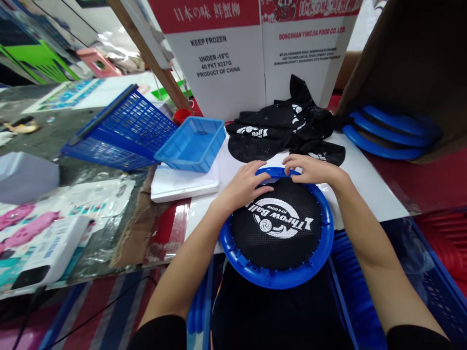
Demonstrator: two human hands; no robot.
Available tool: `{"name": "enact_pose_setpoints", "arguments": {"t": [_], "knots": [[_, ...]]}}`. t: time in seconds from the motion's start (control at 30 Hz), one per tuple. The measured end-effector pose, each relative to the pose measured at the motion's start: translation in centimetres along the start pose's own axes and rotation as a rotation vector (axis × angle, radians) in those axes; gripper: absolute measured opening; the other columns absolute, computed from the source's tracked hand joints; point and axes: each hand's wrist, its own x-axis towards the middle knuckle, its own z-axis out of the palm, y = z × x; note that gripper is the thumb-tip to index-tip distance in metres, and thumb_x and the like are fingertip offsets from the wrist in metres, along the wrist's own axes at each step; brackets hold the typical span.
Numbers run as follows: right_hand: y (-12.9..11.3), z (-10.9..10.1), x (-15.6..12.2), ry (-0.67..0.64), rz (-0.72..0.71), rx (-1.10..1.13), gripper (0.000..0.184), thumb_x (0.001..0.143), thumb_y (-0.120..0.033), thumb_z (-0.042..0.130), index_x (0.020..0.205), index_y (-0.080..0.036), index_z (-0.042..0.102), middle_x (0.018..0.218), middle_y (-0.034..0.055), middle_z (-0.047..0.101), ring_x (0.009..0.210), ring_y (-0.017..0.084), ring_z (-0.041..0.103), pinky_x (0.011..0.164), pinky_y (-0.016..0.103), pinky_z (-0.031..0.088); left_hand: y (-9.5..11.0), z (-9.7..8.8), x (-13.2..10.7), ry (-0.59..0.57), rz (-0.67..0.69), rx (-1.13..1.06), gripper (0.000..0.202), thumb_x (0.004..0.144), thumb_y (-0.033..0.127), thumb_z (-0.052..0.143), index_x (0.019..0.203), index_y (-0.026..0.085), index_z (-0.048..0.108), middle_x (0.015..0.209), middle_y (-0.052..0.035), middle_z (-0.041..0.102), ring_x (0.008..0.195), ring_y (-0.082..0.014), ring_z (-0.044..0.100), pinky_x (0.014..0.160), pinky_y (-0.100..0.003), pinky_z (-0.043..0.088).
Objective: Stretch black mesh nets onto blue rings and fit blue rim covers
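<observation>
A round blue plastic ring [275, 279] lies tilted on the near edge of the white work surface, over my lap. Black mesh fabric [244, 243] with a white "Throw Ball" print spans it. At the far rim, a light gap shows between mesh and ring. My left hand [250, 183] grips the far left rim, with its thumb over the mesh. Curled fingers of my right hand [310, 169] hold the far right rim; whether they also pinch the mesh edge is hidden. Just beyond my hands lies a heap of printed black mesh pieces [255, 146].
More blue rings [386, 141] are stacked in an open carton [408, 48] at right. A light blue tray [197, 143] and a blue basket [127, 131] stand at left. A white printed box [226, 92] blocks the back. Red rings [441, 243] fill a crate at lower right.
</observation>
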Motion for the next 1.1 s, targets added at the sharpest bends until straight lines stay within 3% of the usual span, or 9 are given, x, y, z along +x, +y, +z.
{"name": "enact_pose_setpoints", "arguments": {"t": [0.13, 0.27, 0.37, 0.47, 0.57, 0.7, 0.87, 1.1], "knots": [[-0.9, 1.2, 0.6, -0.080, -0.098, 0.006, 0.031, 0.087, -0.013, 0.062, 0.109, -0.026, 0.079, 0.161, 0.0057, 0.052, 0.141, 0.031, 0.056, 0.118, 0.048, 0.046, 0.4, 0.9, 0.2, -0.102, 0.036, -0.048, 0.030, 0.100, 0.037, 0.070, 0.126, 0.023, 0.070, 0.163, -0.0159, 0.048, 0.152, -0.0376, 0.043, 0.125, -0.061, 0.038], [-1.1, 1.9, 0.9, -0.147, -0.085, -0.043, 0.025, 0.096, -0.031, 0.070, 0.118, -0.027, 0.082, 0.165, 0.0078, 0.048, 0.144, 0.038, 0.052, 0.122, 0.058, 0.041, 0.1, 1.0, -0.1, -0.168, -0.021, -0.103, 0.036, 0.095, 0.037, 0.075, 0.128, 0.023, 0.070, 0.170, -0.0145, 0.039, 0.158, -0.0392, 0.037, 0.128, -0.062, 0.034], [-0.8, 2.0, 0.9, -0.190, -0.107, 0.003, 0.017, 0.092, -0.032, 0.076, 0.107, -0.026, 0.083, 0.164, 0.0082, 0.050, 0.143, 0.038, 0.051, 0.122, 0.057, 0.040, 0.2, 0.4, -0.4, -0.216, -0.038, -0.164, 0.036, 0.094, 0.035, 0.076, 0.127, 0.026, 0.070, 0.171, -0.0123, 0.038, 0.157, -0.0381, 0.037, 0.127, -0.062, 0.035], [-0.9, 2.4, 1.2, -0.176, -0.133, 0.098, 0.003, 0.087, -0.023, 0.078, 0.090, -0.022, 0.079, 0.154, 0.0102, 0.057, 0.142, 0.036, 0.051, 0.120, 0.053, 0.042, 0.8, -0.3, -0.3, -0.242, -0.053, -0.218, 0.033, 0.094, 0.039, 0.075, 0.123, 0.025, 0.071, 0.168, -0.0128, 0.043, 0.155, -0.0385, 0.040, 0.127, -0.061, 0.036], [-1.3, 3.4, 1.9, -0.148, -0.212, 0.230, 0.006, 0.084, -0.016, 0.076, 0.083, -0.021, 0.072, 0.127, 0.0090, 0.068, 0.121, 0.029, 0.062, 0.109, 0.046, 0.050, 1.6, -0.7, 0.0, -0.196, -0.097, -0.271, 0.025, 0.099, 0.041, 0.067, 0.114, 0.021, 0.073, 0.163, -0.0157, 0.048, 0.152, -0.0366, 0.045, 0.127, -0.057, 0.036], [-1.8, 4.3, 2.6, -0.105, -0.289, 0.377, 0.009, 0.084, -0.016, 0.075, 0.080, -0.020, 0.068, 0.102, 0.0040, 0.069, 0.101, 0.023, 0.065, 0.096, 0.037, 0.051, 1.8, -0.8, 0.4, -0.181, -0.124, -0.395, 0.018, 0.097, 0.037, 0.069, 0.094, 0.019, 0.073, 0.160, -0.0143, 0.049, 0.151, -0.0342, 0.047, 0.128, -0.054, 0.037], [-1.4, 3.7, 2.5, -0.100, -0.239, 0.426, 0.013, 0.087, -0.031, 0.077, 0.082, -0.022, 0.070, 0.103, 0.0030, 0.074, 0.103, 0.023, 0.067, 0.099, 0.037, 0.049, 0.9, -0.9, 0.4, -0.184, -0.094, -0.506, 0.014, 0.095, 0.032, 0.069, 0.087, 0.021, 0.070, 0.152, -0.0117, 0.056, 0.147, -0.0301, 0.051, 0.126, -0.053, 0.040], [-0.9, 2.9, 2.4, -0.122, -0.182, 0.457, 0.017, 0.090, -0.037, 0.071, 0.087, -0.021, 0.071, 0.101, 0.0032, 0.075, 0.102, 0.023, 0.066, 0.100, 0.037, 0.047, 1.1, -0.4, 0.3, -0.123, -0.141, -0.481, 0.018, 0.094, 0.038, 0.070, 0.090, 0.020, 0.069, 0.153, -0.0138, 0.056, 0.148, -0.0319, 0.051, 0.128, -0.054, 0.036]]}}
